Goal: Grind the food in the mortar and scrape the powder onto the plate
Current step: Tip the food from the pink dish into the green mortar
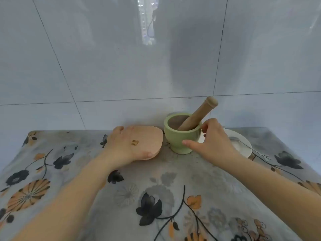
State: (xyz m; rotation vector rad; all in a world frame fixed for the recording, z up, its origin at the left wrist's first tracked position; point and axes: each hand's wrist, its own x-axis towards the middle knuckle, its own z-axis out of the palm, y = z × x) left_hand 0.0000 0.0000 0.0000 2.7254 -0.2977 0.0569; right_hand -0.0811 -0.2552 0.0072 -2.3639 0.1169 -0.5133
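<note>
Right hand [214,141]: grip half-curled and spread around the right side of the green mortar [180,136], thumb at its base, fingertips at its rim; whether it actually clasps the wall cannot be told. Left hand [125,143]: grip flat, palm down on a pale wooden lid [149,140] just left of the mortar. Wooden pestle [196,115] stands inside the mortar, long axis tilted, top pointing up and right. White plate [243,145] with a spoon [236,139] lies right of the mortar, partly behind the right hand. All rest on the floral table [156,188].
</note>
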